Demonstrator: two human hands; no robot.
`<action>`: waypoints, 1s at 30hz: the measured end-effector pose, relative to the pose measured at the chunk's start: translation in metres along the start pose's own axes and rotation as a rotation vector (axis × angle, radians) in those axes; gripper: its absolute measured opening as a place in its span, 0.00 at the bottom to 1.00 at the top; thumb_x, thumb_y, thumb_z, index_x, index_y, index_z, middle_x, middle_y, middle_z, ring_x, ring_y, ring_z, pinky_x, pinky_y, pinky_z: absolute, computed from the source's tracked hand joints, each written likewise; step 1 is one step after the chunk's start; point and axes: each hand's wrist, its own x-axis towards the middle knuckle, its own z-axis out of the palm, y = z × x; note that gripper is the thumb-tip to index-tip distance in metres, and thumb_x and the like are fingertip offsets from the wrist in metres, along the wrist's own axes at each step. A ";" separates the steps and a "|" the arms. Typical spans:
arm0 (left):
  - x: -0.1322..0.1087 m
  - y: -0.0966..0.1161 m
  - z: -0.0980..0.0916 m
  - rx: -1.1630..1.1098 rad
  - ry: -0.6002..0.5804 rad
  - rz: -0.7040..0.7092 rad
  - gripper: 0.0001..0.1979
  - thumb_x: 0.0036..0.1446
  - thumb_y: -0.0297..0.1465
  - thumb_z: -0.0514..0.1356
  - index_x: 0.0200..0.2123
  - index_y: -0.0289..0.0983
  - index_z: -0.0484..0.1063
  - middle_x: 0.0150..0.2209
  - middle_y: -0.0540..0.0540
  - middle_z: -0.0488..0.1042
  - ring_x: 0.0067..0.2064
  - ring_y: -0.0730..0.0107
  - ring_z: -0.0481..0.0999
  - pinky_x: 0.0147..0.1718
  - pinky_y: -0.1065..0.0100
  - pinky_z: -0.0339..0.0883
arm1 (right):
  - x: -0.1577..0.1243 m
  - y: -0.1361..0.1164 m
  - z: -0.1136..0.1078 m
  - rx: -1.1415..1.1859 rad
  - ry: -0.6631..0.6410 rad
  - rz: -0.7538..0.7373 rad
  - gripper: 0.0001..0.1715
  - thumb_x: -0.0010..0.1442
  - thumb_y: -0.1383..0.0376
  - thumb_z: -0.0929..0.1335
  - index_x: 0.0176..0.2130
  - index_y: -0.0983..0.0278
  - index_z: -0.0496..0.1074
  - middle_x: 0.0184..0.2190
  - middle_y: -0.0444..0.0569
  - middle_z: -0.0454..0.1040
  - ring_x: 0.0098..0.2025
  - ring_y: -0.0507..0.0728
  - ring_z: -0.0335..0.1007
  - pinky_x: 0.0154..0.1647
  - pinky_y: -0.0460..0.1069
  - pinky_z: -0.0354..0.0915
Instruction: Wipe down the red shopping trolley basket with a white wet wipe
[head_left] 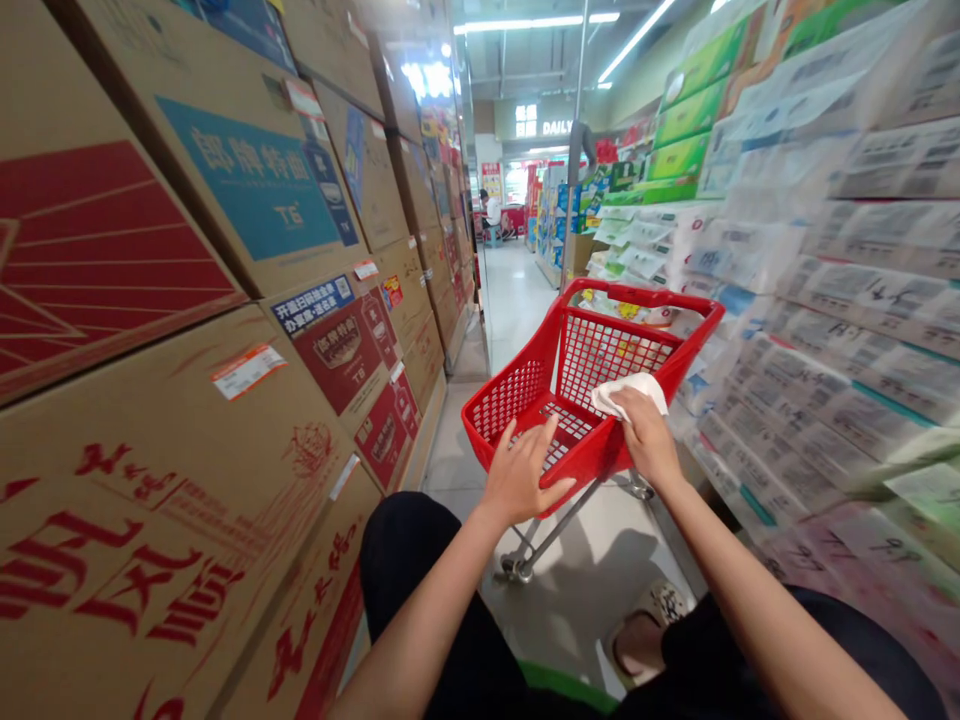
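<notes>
A red plastic shopping cart [592,455] with mesh sides stands tilted in view between my knees and the aisle. My left hand [523,470] rests at the cart's near rim, its fingers spread and holding nothing. On the cart's right side my right hand [646,430] presses a white cloth [631,392] against the red rim, with the fingers curled over it. The basket shows no goods inside. Below it are grey metal legs and small wheels [517,568].
Stacked cardboard boxes [180,450] wall the left side. Wrapped paper packs [832,370] are piled high on the right. A tiled floor [517,290] runs ahead to shelves, and a seated person [492,212] is far off. My legs flank the cart.
</notes>
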 end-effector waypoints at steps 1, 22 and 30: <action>-0.003 -0.004 0.001 0.038 0.013 -0.005 0.47 0.62 0.46 0.61 0.74 0.39 0.39 0.67 0.38 0.64 0.68 0.53 0.64 0.71 0.46 0.42 | -0.005 -0.008 0.002 0.009 0.006 0.009 0.28 0.66 0.70 0.57 0.61 0.61 0.70 0.61 0.54 0.72 0.68 0.63 0.59 0.70 0.68 0.52; -0.011 -0.013 -0.012 -0.468 0.037 0.141 0.37 0.56 0.31 0.61 0.68 0.41 0.56 0.67 0.38 0.60 0.69 0.54 0.59 0.68 0.50 0.55 | -0.061 -0.120 -0.008 0.071 -0.291 -0.309 0.38 0.67 0.74 0.60 0.72 0.57 0.52 0.68 0.50 0.64 0.75 0.62 0.42 0.71 0.69 0.53; 0.008 -0.007 0.004 -0.507 0.094 -0.032 0.14 0.70 0.36 0.54 0.54 0.42 0.74 0.52 0.45 0.76 0.54 0.63 0.76 0.57 0.61 0.69 | -0.046 -0.106 -0.021 0.059 -0.393 -0.411 0.37 0.67 0.72 0.60 0.72 0.56 0.54 0.68 0.50 0.64 0.73 0.59 0.48 0.72 0.66 0.52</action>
